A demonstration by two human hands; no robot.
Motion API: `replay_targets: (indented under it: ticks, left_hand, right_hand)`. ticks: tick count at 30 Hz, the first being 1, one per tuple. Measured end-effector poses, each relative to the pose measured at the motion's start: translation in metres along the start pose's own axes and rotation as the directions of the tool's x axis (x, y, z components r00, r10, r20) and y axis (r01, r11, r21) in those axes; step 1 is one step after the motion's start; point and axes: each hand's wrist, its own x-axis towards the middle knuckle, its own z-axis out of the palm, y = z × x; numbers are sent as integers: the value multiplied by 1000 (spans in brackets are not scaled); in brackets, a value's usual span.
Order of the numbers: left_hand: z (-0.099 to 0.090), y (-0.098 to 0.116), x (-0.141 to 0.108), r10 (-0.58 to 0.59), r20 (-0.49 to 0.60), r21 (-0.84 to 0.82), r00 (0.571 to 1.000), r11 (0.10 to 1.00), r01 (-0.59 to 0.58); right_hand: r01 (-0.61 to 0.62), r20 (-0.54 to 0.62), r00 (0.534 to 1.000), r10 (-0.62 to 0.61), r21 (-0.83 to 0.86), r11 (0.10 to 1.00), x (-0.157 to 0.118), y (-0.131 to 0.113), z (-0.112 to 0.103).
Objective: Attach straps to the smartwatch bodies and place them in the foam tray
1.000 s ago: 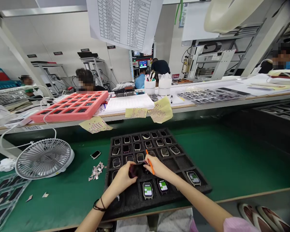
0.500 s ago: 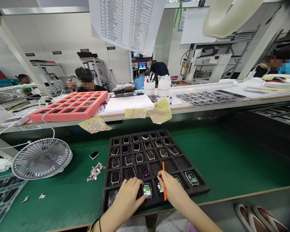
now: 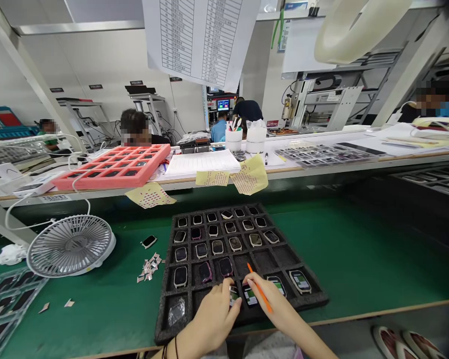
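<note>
Two hands (image 3: 216,311) at watches (image 3: 251,296) along black tray's near edge

At lower centre, we see a tray (image 3: 264,259) on the desk (image 3: 340,249), with watches (image 3: 235,243) in its compartments. A fan (image 3: 71,246) stands at lower left; pieces (image 3: 148,267) lie between fan and tray. Behind, a shelf (image 3: 310,169) carries another foam tray (image 3: 149,174) at left, cups (image 3: 256,138) at centre.

- Left hand (image 3: 219,313): finger and thumb curled about a lit smartwatch (image 3: 233,296) in the front row of a black foam tray (image 3: 286,254).
- Right hand (image 3: 277,305): holds a slim orange stick (image 3: 260,288) near another lit watch (image 3: 250,296).
- Beside the tray: foil-like scraps (image 3: 148,267), a dark-screened watch (image 3: 148,242), a grey desk fan (image 3: 73,247).
- Shelf (image 3: 322,168): pink foam tray (image 3: 134,182), pen cup (image 3: 233,140).
</note>
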Motion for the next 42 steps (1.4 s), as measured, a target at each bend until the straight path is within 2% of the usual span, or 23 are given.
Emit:
replay_targets:
  ticks: [3, 6, 8, 10, 13, 16, 19, 24, 27, 31, 36, 39, 42]
  left_hand:
    - [-11, -2, 1, 23, 99, -69, 995, 998, -16]
    - [-17, -16, 7, 58, 177, -165, 982, 986, -29]
    - [-18, -27, 14, 55, 193, -277, 980, 961, 0]
    - [-18, -36, 21, 51, 157, -417, 986, 909, 19]
    - [-21, -41, 32, 38, 13, -632, 999, 774, -22]
    - [-29, -42, 44, 24, -122, -769, 992, 630, -110]
    - [-36, -45, 58, 11, -223, -801, 975, 568, -189]
    - [-41, -54, 76, -39, -298, -799, 954, 557, -227]
    - [-42, -50, 76, -58, -317, -783, 947, 579, -227]
    - [-45, -36, 65, -107, -308, -775, 945, 604, -184]
    - [-46, -22, 57, -53, -282, -788, 958, 582, -200]
    - [-44, -21, 58, -22, -283, -789, 959, 574, -220]
    - [-43, -20, 59, 1, -293, -787, 956, 568, -242]
  right_hand:
    - [-91, -8, 996, 94, 174, 981, 2, 3, -3]
    - [-188, 9, 979, 206, 445, 876, 7, 1, -8]
    - [-178, -8, 975, 223, 575, 799, 13, -3, -11]
    - [-143, -30, 976, 215, 655, 742, 20, -9, -15]
    - [-85, -48, 984, 171, 719, 690, 34, -15, -18]
    - [-32, -50, 993, 103, 740, 671, 52, -16, -20]
    - [-11, -34, 998, 55, 740, 673, 74, -12, -20]
    - [16, 2, 1000, -25, 705, 709, 99, -6, -19]
    - [6, 32, 999, -38, 683, 731, 98, -10, -20]
    - [-10, 78, 996, -53, 645, 764, 88, -20, -25]
    - [-12, 61, 998, -32, 611, 791, 81, -26, -27]
    - [-24, 12, 1000, 21, 615, 788, 78, -30, -28]
    - [-27, 26, 1000, 13, 624, 781, 75, -35, -31]
